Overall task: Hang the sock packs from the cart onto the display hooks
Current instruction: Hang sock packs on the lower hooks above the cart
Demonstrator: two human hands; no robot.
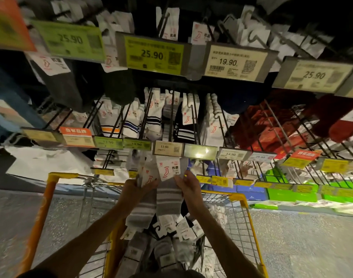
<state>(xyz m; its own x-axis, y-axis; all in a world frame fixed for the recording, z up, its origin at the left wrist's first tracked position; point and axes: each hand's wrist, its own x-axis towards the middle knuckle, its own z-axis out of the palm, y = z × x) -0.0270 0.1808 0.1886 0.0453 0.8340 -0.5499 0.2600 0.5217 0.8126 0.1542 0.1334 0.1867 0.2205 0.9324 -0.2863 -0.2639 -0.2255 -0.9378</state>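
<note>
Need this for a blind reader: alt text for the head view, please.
Left hand and right hand hold grey striped sock packs over a yellow wire cart, below display hooks hung with socks and price tags. More packs lie inside.

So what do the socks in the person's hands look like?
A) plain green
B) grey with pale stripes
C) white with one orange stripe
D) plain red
B: the left hand and the right hand both hold sock packs of grey knit with pale stripes, above the cart.
</note>
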